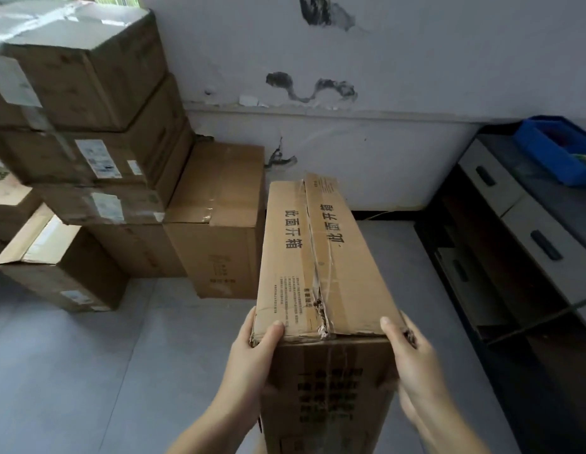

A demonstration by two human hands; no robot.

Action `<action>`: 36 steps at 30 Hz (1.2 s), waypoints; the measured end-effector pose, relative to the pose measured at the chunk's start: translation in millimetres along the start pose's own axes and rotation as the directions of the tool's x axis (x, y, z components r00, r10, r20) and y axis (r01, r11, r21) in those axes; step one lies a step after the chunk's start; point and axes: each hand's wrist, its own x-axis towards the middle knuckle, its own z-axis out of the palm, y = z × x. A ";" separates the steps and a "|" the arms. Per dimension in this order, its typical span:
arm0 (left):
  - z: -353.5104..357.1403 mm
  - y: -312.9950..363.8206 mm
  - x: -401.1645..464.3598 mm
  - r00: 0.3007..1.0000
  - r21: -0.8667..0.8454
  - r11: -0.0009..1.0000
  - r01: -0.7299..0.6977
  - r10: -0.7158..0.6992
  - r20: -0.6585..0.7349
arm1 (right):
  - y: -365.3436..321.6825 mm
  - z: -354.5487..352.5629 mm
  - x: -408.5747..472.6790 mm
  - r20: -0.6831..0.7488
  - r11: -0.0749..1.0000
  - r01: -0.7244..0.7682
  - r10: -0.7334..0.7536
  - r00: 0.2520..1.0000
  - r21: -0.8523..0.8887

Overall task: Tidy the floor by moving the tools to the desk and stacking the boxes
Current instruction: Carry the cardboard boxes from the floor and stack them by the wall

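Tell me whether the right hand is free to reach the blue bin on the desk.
Probably not yet: the right hand, like the left hand, grips the long cardboard box. The blue bin sits unobstructed otherwise.

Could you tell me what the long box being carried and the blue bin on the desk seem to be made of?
Long box: corrugated cardboard, matte brown, judging by the torn, frayed seam under clear tape and the printed text. Blue bin: probably moulded plastic, going by its uniform colour and smooth, thick rim.
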 end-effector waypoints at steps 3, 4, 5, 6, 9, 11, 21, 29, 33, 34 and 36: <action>5.4 25.2 73.0 0.999 0.004 1.000 0.028 -0.028 -0.019 | -4.3 37.9 68.8 -0.010 0.999 -0.026 0.026 1.000 -0.024; 7.5 34.4 97.6 0.999 0.009 0.999 0.039 -0.038 -0.030 | -2.5 49.0 94.9 -0.008 0.999 -0.043 0.043 0.999 -0.031; 9.4 41.6 121.8 0.998 0.019 0.999 0.048 -0.047 -0.044 | -1.7 60.7 117.8 -0.018 0.997 -0.063 0.063 0.998 -0.046; 12.9 48.8 144.3 0.997 0.033 0.998 0.053 -0.051 -0.053 | 0.1 71.1 140.5 -0.024 0.995 -0.091 0.090 0.996 -0.048; 18.0 51.2 214.9 0.996 0.067 0.995 0.069 -0.065 -0.069 | 15.7 100.3 204.7 -0.033 0.986 -0.161 0.160 0.987 -0.050; 18.9 45.4 258.7 0.992 0.100 0.990 0.097 -0.088 -0.091 | 33.9 116.3 243.2 -0.041 0.973 -0.217 0.214 0.976 -0.075; -6.0 -68.4 409.1 0.922 0.063 0.956 0.285 -0.256 -0.291 | 174.6 138.9 364.7 0.018 0.874 -0.457 0.466 0.885 -0.166; -5.6 -127.6 468.3 0.766 -0.252 0.833 0.493 -0.553 -0.328 | 229.8 146.1 415.7 0.018 0.863 -0.428 0.449 0.893 -0.269; -13.1 -128.7 524.2 0.801 -0.336 0.833 0.440 -0.533 -0.272 | 247.7 175.0 467.0 0.086 0.888 -0.363 0.400 0.912 -0.281; -14.2 -127.0 539.4 0.806 -0.345 0.837 0.425 -0.523 -0.276 | 253.7 182.8 482.0 0.095 0.896 -0.343 0.382 0.919 -0.282; -18.6 -127.2 569.2 0.820 -0.334 0.850 0.407 -0.501 -0.278 | 266.2 196.8 510.5 0.110 0.909 -0.291 0.336 0.935 -0.298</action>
